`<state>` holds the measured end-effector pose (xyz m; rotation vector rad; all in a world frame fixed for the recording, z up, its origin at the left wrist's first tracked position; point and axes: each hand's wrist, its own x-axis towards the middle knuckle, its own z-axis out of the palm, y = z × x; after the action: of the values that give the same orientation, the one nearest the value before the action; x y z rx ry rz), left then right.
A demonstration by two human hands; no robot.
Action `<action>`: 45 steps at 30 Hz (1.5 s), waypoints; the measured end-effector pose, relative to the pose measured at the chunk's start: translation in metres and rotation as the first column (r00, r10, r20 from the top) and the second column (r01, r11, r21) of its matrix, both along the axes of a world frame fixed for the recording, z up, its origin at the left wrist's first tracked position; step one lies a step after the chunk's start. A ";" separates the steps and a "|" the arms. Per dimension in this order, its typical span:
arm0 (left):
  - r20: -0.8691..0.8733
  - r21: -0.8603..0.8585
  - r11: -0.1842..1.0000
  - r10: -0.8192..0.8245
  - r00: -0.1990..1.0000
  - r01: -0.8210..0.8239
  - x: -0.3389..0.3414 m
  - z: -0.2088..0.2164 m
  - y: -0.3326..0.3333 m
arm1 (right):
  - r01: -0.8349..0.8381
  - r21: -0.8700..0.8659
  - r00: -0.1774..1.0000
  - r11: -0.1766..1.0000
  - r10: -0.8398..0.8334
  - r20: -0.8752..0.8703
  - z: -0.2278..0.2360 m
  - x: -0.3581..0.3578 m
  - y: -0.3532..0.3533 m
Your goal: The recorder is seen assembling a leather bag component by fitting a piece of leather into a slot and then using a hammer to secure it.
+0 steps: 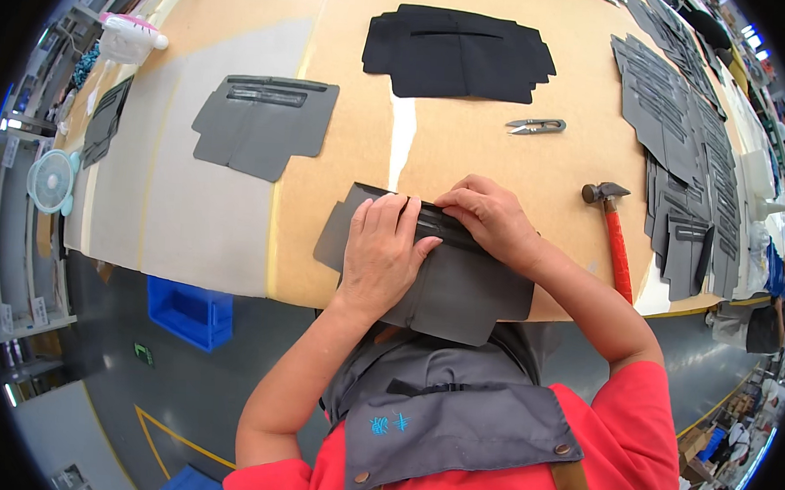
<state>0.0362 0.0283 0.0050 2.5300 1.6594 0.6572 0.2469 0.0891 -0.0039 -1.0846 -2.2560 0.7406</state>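
At the near edge of the table lies a grey flat panel (461, 293) with notched corners, a dark strip along its far edge and a slot-like band below that. Its near part juts over the table edge towards my apron. My left hand (379, 253) rests on the panel, fingers bent at the far edge and thumb on the band. To its right, my right hand (492, 216) pinches the same far edge between thumb and fingers. The fingertips partly hide the dark strip.
Beyond lie a black notched panel (460, 58), thread snips (537, 127) and, leftward, another grey panel (261, 127). A red-handled hammer (616, 243) lies right, beside stacked grey panels (665, 117). A small fan (51, 181) stands far left; a blue crate (189, 314) sits below the table.
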 end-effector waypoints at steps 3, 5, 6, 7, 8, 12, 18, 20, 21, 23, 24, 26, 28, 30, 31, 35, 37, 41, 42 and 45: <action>-0.004 -0.007 1.000 -0.007 1.000 0.007 0.005 0.003 -0.004 | -0.143 0.329 0.986 0.934 0.106 0.127 0.002 0.003 -0.001; -0.073 0.050 0.999 0.025 0.997 -0.021 0.008 0.001 -0.005 | -0.132 0.298 0.988 0.945 0.101 0.119 0.005 0.003 -0.001; -0.072 0.045 0.999 0.023 0.997 -0.019 0.009 0.001 -0.003 | -0.121 0.285 0.990 0.951 0.093 0.111 0.006 0.004 0.001; -0.034 0.036 0.999 0.006 0.999 -0.005 0.010 0.001 -0.002 | -0.017 0.238 1.000 0.971 0.016 0.004 0.000 0.003 -0.001; 0.004 0.027 1.000 -0.010 1.000 0.010 0.011 0.001 -0.001 | -0.016 0.233 1.000 0.972 0.015 0.006 -0.003 0.006 -0.002; 0.031 -0.008 1.000 -0.028 0.999 0.029 0.015 0.000 -0.004 | -0.068 0.247 0.997 0.967 0.060 0.041 0.000 0.012 -0.006; -0.037 0.024 0.999 -0.023 0.999 0.024 0.015 0.001 -0.002 | -0.040 0.169 0.999 0.985 0.042 -0.009 -0.003 0.013 -0.008; 0.081 0.005 0.998 -0.065 0.995 0.065 0.014 0.000 -0.002 | 0.003 0.042 0.998 0.999 -0.001 -0.061 -0.003 0.013 -0.012; 0.069 0.009 0.998 -0.064 0.996 0.064 0.017 0.001 -0.004 | -0.045 0.184 0.999 0.982 0.043 0.015 -0.002 0.016 -0.014; 0.050 -0.006 0.998 -0.066 0.997 0.066 0.017 0.005 -0.006 | -0.121 0.325 0.989 0.938 0.087 0.116 -0.003 0.014 -0.014; 0.029 0.008 0.998 -0.065 0.997 0.065 0.018 0.003 -0.005 | -0.143 0.331 0.984 0.933 0.099 0.148 -0.001 0.016 -0.016; 0.019 0.016 0.999 -0.045 0.999 0.045 0.022 -0.004 -0.006 | -0.120 0.300 0.989 0.946 0.088 0.120 -0.006 0.021 -0.016; 0.054 0.018 0.999 -0.034 0.998 0.033 0.026 -0.004 -0.008 | 0.005 0.235 1.000 0.972 -0.007 0.006 -0.008 0.022 -0.022; 0.074 0.006 0.997 -0.072 0.995 0.072 0.025 -0.006 -0.008 | -0.008 0.175 1.000 0.984 0.011 -0.020 -0.005 0.025 -0.026; 0.061 0.008 0.998 -0.062 0.996 0.062 0.025 -0.006 -0.009 | 0.006 0.102 1.000 0.995 -0.005 -0.013 -0.003 0.027 -0.027; 0.039 0.024 0.998 -0.064 0.997 0.063 0.024 -0.001 -0.012 | -0.059 0.258 0.992 0.964 0.029 0.120 0.001 0.027 -0.026; 0.019 0.055 0.995 -0.086 0.996 0.084 0.028 0.001 -0.010 | -0.084 0.302 0.989 0.950 0.044 0.140 0.002 0.026 -0.024; 0.086 0.005 0.995 -0.103 0.991 0.103 0.028 -0.003 -0.011 | 0.096 0.078 0.995 0.992 -0.093 -0.034 0.001 0.024 -0.036; 0.114 -0.030 0.994 -0.101 0.988 0.105 0.028 -0.004 -0.011 | 0.065 0.072 0.996 0.995 -0.060 -0.059 0.000 0.025 -0.037; 0.090 -0.007 0.993 -0.120 0.989 0.121 0.028 0.002 -0.015 | 0.036 0.209 0.999 0.977 -0.035 -0.008 -0.006 0.029 -0.034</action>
<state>0.0640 0.0134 0.0067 2.5275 1.4651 0.7358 0.2758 0.0550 -0.0096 -1.0180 -2.2458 0.4766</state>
